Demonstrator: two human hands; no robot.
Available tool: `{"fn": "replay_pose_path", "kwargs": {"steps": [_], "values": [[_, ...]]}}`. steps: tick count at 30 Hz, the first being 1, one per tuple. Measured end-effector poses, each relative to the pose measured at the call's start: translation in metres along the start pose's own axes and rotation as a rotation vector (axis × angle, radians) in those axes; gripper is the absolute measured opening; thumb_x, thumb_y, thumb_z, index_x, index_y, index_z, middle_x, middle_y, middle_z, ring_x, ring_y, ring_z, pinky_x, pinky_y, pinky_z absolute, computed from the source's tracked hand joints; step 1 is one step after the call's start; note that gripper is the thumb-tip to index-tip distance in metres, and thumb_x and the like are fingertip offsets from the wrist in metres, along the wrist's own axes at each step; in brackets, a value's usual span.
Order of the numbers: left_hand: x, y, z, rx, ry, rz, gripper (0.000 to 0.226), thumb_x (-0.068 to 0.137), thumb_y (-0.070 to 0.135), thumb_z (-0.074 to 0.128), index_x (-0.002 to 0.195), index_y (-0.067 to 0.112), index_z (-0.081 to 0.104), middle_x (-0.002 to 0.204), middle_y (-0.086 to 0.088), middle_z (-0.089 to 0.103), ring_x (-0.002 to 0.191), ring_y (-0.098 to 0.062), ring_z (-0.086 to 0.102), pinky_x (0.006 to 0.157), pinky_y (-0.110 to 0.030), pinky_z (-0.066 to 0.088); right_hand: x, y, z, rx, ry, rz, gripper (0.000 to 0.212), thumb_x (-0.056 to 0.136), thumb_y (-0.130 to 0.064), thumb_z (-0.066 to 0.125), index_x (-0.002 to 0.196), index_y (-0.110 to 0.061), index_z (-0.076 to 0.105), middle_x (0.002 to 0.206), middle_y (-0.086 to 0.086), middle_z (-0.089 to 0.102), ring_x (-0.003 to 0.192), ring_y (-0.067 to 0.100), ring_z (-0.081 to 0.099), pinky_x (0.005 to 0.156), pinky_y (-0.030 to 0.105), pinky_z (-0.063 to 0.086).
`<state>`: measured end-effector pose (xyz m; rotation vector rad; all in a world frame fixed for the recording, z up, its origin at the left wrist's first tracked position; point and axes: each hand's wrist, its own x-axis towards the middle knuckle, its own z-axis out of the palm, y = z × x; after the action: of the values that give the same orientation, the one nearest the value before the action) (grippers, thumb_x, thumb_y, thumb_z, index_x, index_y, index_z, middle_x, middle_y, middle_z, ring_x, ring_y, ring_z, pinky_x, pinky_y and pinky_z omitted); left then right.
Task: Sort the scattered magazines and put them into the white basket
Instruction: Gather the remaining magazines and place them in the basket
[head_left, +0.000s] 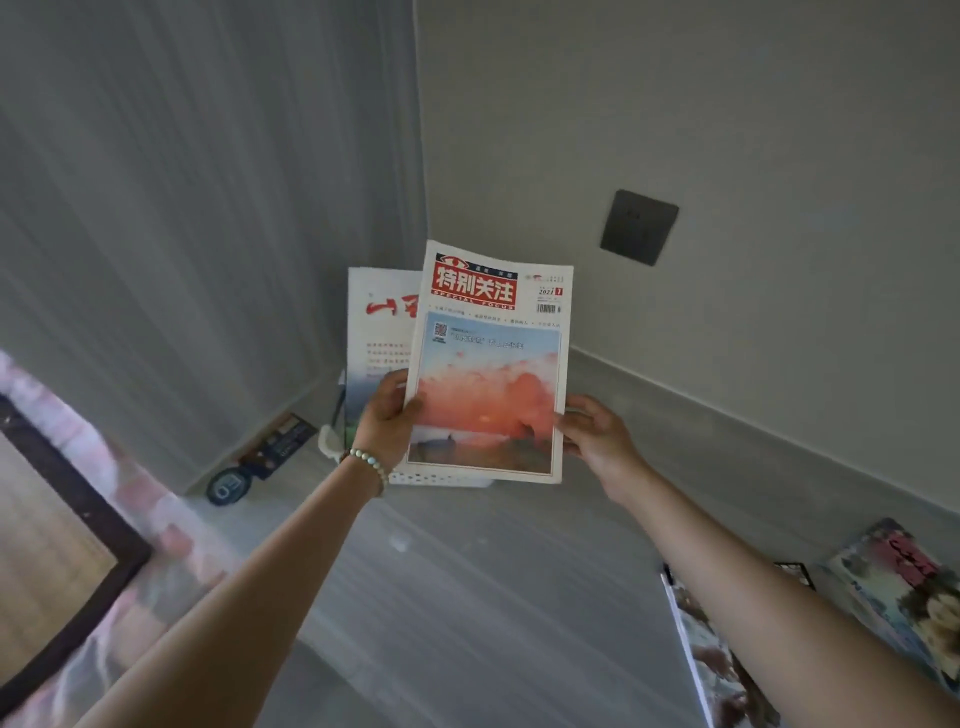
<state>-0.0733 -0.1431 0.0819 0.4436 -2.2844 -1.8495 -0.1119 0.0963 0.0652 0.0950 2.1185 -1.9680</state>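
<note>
A magazine with a red title block and a sunset picture (488, 364) stands upright over the white basket (441, 479) in the room's corner. My left hand (387, 415) grips its left edge, thumb on the cover. At its right edge my right hand (597, 431) holds it with curled fingers. Behind it a white magazine with red brush lettering (376, 332) stands in the basket. Most of the basket is hidden by the front magazine; only its bottom rim and a left corner show.
Two colourful magazines lie on the grey floor at lower right, one (717, 665) partly under my right forearm, the other (904, 592) near the wall. A dark round object (228, 486) and a dark strip (283, 439) lie left of the basket. A dark-framed panel (62, 566) is at far left.
</note>
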Motion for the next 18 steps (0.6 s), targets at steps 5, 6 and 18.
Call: {"fn": "replay_pose_path", "kwargs": {"steps": [5,6,18], "values": [[0.061,-0.006,-0.05,0.019,0.031,-0.132,0.03,0.086,0.002,0.055,0.116,0.008,0.053,0.119,-0.012,0.061,0.096,-0.022,0.06,0.074,-0.025,0.052,0.048,-0.018,0.063,-0.175,0.08,-0.122,0.011,0.084,-0.006,0.063,0.086,-0.017,0.062,0.076,-0.004,0.068,0.062,-0.002,0.064,0.055,0.007,0.046],[0.07,-0.009,-0.057,0.032,0.032,-0.16,0.03,0.086,0.001,0.056,0.115,0.007,0.053,0.119,-0.013,0.062,0.097,-0.023,0.06,0.079,-0.029,0.052,0.055,-0.016,0.072,-0.218,0.089,-0.127,0.01,0.083,-0.006,0.063,0.087,-0.016,0.063,0.078,-0.002,0.067,0.066,0.003,0.063,0.058,0.009,0.046],[0.088,-0.043,-0.072,0.205,-0.102,-0.205,0.043,0.079,-0.001,0.065,0.118,0.005,0.049,0.116,-0.012,0.064,0.095,-0.019,0.061,0.062,-0.012,0.046,0.072,0.024,0.089,-0.551,0.125,-0.087,0.014,0.078,-0.014,0.072,0.09,-0.011,0.066,0.085,-0.001,0.067,0.076,0.016,0.061,0.074,0.027,0.049]]}}
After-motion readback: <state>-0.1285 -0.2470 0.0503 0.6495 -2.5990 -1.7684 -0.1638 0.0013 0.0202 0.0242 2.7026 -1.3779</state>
